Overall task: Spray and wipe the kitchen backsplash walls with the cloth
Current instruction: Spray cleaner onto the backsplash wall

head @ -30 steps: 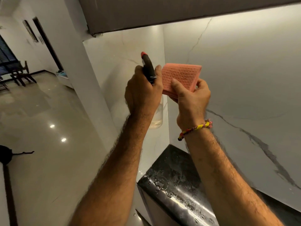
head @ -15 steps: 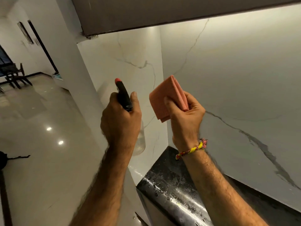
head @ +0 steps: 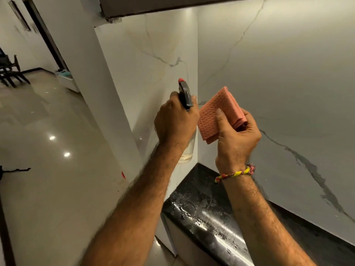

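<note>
- We have the folded pink cloth (head: 213,116) up at chest height in front of the corner where the two marble backsplash walls meet; it is in the air, not against either wall.
- Our right hand (head: 237,139) pinches the cloth, thumb flat across its front face and the other fingers curled behind the folded layers.
- Just beside it, our left hand (head: 175,121) is wrapped round the neck of the spray bottle (head: 185,96), whose red-tipped nozzle points up and toward the side wall panel (head: 153,73). The clear bottle body hangs below the hand, and its liquid level is hard for us to read.
- We cannot tell whether a finger is pressing the trigger, and we see no mist or stream.
- On the side wall panel and the long back wall (head: 288,73) we can make out no clear droplets, runs or wipe streaks, only grey veining. So we judge the wiping here not yet begun; whether spray has landed we cannot say.
- The black granite countertop (head: 203,212) below shows wet patches and beads along its front edge.
- What we reckon is left: spraying, then wiping both walls across their full spread with the cloth.
- Off to the left lie a glossy tiled floor (head: 48,169) and a dark chair (head: 9,72), well apart from the work.
</note>
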